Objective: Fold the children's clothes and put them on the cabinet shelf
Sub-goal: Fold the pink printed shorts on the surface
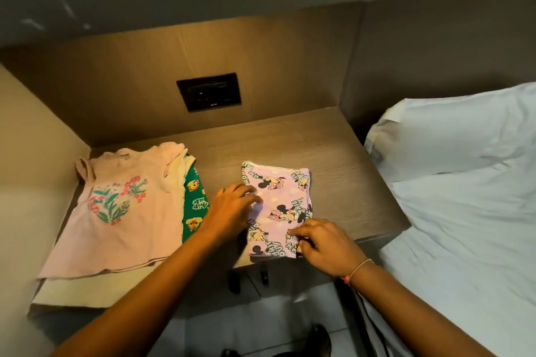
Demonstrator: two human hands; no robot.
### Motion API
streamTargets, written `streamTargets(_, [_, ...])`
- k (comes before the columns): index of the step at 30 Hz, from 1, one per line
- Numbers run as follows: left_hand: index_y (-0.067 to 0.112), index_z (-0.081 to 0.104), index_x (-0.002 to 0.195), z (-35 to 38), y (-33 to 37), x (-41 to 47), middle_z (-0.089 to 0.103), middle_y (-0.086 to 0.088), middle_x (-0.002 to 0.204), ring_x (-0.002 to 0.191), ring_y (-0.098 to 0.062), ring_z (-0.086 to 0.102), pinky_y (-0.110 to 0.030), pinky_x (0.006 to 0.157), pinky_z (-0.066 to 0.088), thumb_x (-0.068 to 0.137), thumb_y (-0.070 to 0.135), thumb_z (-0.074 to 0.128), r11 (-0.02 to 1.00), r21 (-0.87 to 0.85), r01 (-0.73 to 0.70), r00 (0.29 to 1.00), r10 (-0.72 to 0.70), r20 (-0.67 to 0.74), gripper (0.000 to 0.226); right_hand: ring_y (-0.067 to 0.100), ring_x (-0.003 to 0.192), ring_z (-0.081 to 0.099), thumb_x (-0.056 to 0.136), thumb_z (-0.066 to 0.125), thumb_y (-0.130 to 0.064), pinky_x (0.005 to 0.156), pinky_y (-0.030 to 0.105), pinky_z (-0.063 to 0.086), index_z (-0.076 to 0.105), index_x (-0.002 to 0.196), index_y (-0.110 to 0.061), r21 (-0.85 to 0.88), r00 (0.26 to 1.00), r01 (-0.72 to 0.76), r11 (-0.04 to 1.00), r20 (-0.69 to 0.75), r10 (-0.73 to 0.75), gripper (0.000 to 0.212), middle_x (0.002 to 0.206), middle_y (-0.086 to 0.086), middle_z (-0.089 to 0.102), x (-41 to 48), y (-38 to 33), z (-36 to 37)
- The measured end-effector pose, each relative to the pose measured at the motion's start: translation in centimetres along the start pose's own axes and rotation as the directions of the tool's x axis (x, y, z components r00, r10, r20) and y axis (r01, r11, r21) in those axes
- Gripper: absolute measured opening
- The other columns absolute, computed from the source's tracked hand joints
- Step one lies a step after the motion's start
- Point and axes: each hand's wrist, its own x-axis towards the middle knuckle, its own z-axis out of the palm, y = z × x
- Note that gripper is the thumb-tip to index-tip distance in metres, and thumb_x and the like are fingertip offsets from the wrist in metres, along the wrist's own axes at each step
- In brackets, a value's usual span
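Note:
A folded lilac garment with a cartoon mouse print (285,200) lies on the wooden cabinet shelf (333,153), right of centre. My left hand (232,206) rests on its left edge, fingers curled against the cloth. My right hand (322,243) pinches its near right corner. At the left a pink T-shirt with a flower heart (124,211) lies spread flat on top of a cream garment (87,293). A green printed garment (194,206) sticks out from under the pink one.
A black socket panel (209,92) sits in the back wall of the niche. A bed with a white pillow (452,136) and white sheet (464,255) borders the shelf on the right. Tiled floor (246,327) shows below the shelf's front edge.

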Motion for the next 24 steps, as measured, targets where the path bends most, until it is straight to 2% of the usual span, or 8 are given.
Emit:
streamTargets(3, [0.039, 0.056, 0.127, -0.6, -1.2, -3.0, 0.050, 0.010, 0.142, 0.137, -0.015, 0.035, -0.042, 0.108, 0.031, 0.083, 0.030, 0.061, 0.987, -0.102, -0.122, 0.992, 0.126, 0.026, 0.045, 0.016, 0.115, 0.049, 0.085, 0.050, -0.023, 0.094, 0.034, 0.045, 0.054, 0.134, -0.031, -0.116, 0.990, 0.099, 0.988, -0.086, -0.109, 0.050, 0.128, -0.006, 0.059, 0.7, 0.2, -0.9])
streamTargets(6, [0.041, 0.047, 0.136, -0.2, -1.1, -6.3, 0.038, 0.011, 0.152, 0.143, -0.012, 0.023, -0.039, 0.109, 0.018, 0.070, 0.041, 0.056, 0.970, -0.172, -0.170, 0.963, 0.201, 0.180, 0.067, 0.021, 0.143, 0.023, 0.071, 0.053, -0.027, 0.111, 0.046, 0.027, 0.032, 0.148, -0.033, -0.223, 0.978, 0.198, 0.954, 0.113, -0.176, 0.080, 0.157, -0.004, 0.031, 0.4, 1.0, -0.9])
streamTargets(8, [0.043, 0.043, 0.138, 0.6, -0.7, -8.2, 0.034, 0.012, 0.154, 0.143, -0.010, 0.020, -0.038, 0.111, 0.015, 0.071, 0.044, 0.057, 0.970, -0.179, -0.164, 0.969, 0.192, 0.158, 0.069, 0.025, 0.147, 0.013, 0.068, 0.056, -0.030, 0.115, 0.049, 0.019, 0.023, 0.151, -0.033, -0.293, 0.954, 0.262, 0.919, 0.225, -0.200, 0.089, 0.161, -0.003, 0.021, -0.2, 1.1, 0.2])
streamTargets(12, [0.041, 0.056, 0.123, 2.0, 0.8, -10.6, 0.052, 0.013, 0.139, 0.135, -0.013, 0.039, -0.038, 0.109, 0.031, 0.079, 0.044, 0.065, 0.975, -0.152, -0.164, 0.986, 0.163, -0.020, 0.045, 0.026, 0.124, 0.052, 0.069, 0.075, -0.023, 0.094, 0.044, 0.050, 0.051, 0.135, -0.029, -0.361, 0.950, 0.310, 0.879, 0.093, -0.297, 0.070, 0.142, -0.001, 0.052, -1.4, 0.8, 2.3])
streamTargets(15, [0.032, 0.066, 0.111, 2.5, 1.9, -11.1, 0.064, 0.011, 0.122, 0.120, -0.016, 0.052, -0.039, 0.096, 0.045, 0.079, 0.031, 0.072, 0.975, -0.159, -0.156, 0.979, 0.131, -0.157, 0.033, 0.022, 0.101, 0.064, 0.064, 0.078, -0.007, 0.077, 0.035, 0.052, 0.069, 0.111, -0.027, -0.290, 0.920, 0.325, 0.900, -0.121, -0.372, 0.051, 0.120, -0.005, 0.068, -1.7, 0.7, 2.9])
streamTargets(18, [0.030, 0.065, 0.108, 1.7, 2.5, -11.2, 0.062, 0.010, 0.109, 0.105, -0.006, 0.052, -0.027, 0.086, 0.044, 0.085, 0.035, 0.060, 0.899, -0.438, 0.026, 0.982, -0.106, -0.158, 0.024, 0.022, 0.092, 0.065, 0.070, 0.063, -0.001, 0.073, 0.033, 0.048, 0.069, 0.106, -0.024, 0.026, 0.946, 0.229, 0.973, -0.240, -0.216, 0.043, 0.103, -0.004, 0.072, -1.9, -0.2, 2.3])
streamTargets(21, [0.033, 0.059, 0.109, -0.4, 3.0, -9.8, 0.065, 0.007, 0.099, 0.086, -0.005, 0.063, -0.021, 0.070, 0.056, 0.091, 0.034, 0.057, 0.662, -0.736, 0.142, 0.964, -0.262, -0.050, 0.019, 0.014, 0.073, 0.066, 0.082, 0.067, -0.015, 0.062, 0.031, 0.051, 0.064, 0.104, -0.029, 0.332, 0.965, 0.070, 0.941, -0.262, 0.021, 0.026, 0.086, -0.006, 0.072, -0.9, -1.6, 0.9])
streamTargets(24, [0.038, 0.051, 0.115, -2.0, 2.8, -6.6, 0.069, 0.002, 0.087, 0.076, -0.012, 0.067, -0.032, 0.061, 0.059, 0.091, 0.031, 0.063, 0.573, -0.792, 0.212, 0.927, -0.374, -0.022, 0.028, 0.010, 0.066, 0.064, 0.080, 0.070, -0.026, 0.058, 0.027, 0.050, 0.060, 0.097, -0.027, 0.369, 0.941, -0.080, 0.926, -0.278, 0.193, 0.019, 0.076, -0.009, 0.069, 1.1, -2.6, -0.3])
